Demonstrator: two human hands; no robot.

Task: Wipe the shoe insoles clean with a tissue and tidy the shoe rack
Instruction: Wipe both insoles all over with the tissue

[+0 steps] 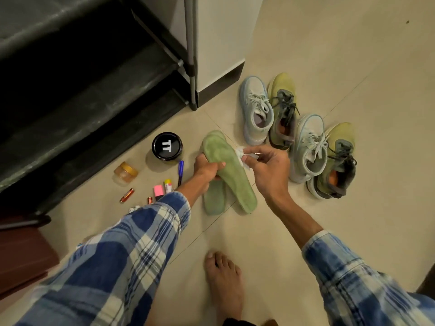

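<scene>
- The dark shoe rack fills the far left.
- Four shoes stand together on the floor to the right, two pale blue and two yellow-green.
- Your left hand grasps a green insole around its middle, and it overlaps a second insole lying on the floor.
- Your right hand pinches a white tissue against the held insole's right edge.
- A black tin, a jar, a pen and batteries lie left of the insoles.

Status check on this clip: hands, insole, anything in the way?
Left hand grips green foam insole. Right hand pinches crumpled white tissue against its edge. Second green insole on the floor, partly underneath. Nothing blocking the wipe.
</scene>
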